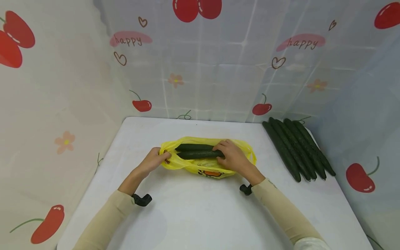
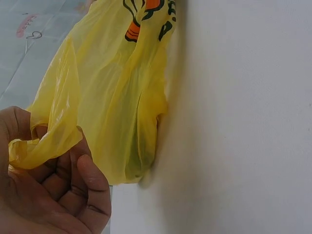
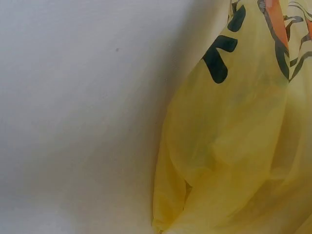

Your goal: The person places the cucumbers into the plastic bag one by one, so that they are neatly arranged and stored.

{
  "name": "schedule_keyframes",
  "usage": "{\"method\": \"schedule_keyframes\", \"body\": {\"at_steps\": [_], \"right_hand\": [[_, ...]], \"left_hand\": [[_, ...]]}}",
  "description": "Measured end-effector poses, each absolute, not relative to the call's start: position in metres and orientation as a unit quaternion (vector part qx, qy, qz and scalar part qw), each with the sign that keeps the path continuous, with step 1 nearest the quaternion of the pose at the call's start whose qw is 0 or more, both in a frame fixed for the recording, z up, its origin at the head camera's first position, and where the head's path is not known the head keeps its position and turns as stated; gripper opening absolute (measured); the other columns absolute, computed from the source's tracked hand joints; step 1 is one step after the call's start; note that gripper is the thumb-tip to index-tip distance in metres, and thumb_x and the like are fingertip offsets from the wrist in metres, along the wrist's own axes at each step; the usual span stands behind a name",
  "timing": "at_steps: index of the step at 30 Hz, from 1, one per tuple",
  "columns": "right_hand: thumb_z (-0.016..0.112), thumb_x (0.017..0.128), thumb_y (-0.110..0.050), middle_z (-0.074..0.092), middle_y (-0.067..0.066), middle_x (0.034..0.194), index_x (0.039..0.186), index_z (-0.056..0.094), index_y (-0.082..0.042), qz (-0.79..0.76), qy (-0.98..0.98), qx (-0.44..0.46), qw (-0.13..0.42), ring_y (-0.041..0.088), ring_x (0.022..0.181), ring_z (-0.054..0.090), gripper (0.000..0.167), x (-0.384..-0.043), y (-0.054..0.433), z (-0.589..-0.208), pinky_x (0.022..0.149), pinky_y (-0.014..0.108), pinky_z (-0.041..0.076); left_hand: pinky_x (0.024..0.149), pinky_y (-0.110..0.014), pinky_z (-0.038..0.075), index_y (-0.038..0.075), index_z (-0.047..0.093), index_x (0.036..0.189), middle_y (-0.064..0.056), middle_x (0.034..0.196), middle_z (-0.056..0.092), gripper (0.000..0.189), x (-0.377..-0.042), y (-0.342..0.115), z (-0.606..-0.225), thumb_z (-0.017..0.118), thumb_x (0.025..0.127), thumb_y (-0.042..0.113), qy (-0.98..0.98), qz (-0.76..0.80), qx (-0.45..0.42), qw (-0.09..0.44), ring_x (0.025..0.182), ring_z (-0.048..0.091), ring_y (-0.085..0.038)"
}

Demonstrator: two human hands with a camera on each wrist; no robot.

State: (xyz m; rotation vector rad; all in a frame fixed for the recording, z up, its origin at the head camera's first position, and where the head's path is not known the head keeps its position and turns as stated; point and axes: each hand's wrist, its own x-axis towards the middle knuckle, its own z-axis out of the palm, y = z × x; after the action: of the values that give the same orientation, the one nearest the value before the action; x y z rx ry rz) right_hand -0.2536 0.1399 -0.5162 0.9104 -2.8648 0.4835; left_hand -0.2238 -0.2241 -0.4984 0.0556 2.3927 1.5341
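Observation:
A yellow plastic bag [image 1: 190, 166] lies on its side with its mouth spread, an orange and black print on its front. Inside rest two dark green cucumbers, the rear one [image 1: 194, 147] against the front one [image 1: 198, 154]. My left hand [image 1: 155, 159] grips the bag's left edge; in the left wrist view, a fold of the bag [image 2: 61, 117] passes between the thumb and curled fingers. Reaching into the opening from the right, my right hand [image 1: 232, 156] holds the front cucumber's right end. Only the bag [image 3: 234, 136] and tabletop show in the right wrist view, the hand being out of frame.
Several more cucumbers [image 1: 293, 149] lie side by side at the table's right rear. The white table [image 1: 193, 208] meets printed curtains [image 1: 215, 83] at the back and both sides. Black camera mounts [image 1: 142, 200] stick out from both wrists.

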Motion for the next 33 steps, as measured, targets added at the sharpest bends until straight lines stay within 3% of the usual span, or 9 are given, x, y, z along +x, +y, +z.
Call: {"method": "schedule_keyframes", "body": {"at_steps": [21,33], "right_hand": [[0.079,0.099,-0.019,0.071,0.006,0.132,0.127,0.075,-0.014,0.215,-0.932,0.291,0.003,0.030,0.128,0.065,0.029,-0.240,0.157,-0.508,0.107,0.048,0.057],[0.079,0.097,-0.012,0.076,0.007,0.121,0.123,0.075,-0.009,0.281,-0.913,0.254,0.148,0.027,0.108,0.069,0.026,-0.223,0.220,-0.491,0.093,0.050,0.062]], "left_hand": [[0.080,-0.027,0.052,0.001,0.070,0.100,-0.002,0.086,0.070,0.026,-0.224,-0.220,-0.501,0.061,0.099,0.026,0.833,0.531,0.015,0.153,0.083,0.062,-0.016],[0.083,-0.028,0.051,0.001,0.070,0.098,-0.002,0.085,0.070,0.027,-0.222,-0.219,-0.500,0.060,0.099,0.026,0.837,0.526,0.009,0.151,0.082,0.062,-0.017]]}}
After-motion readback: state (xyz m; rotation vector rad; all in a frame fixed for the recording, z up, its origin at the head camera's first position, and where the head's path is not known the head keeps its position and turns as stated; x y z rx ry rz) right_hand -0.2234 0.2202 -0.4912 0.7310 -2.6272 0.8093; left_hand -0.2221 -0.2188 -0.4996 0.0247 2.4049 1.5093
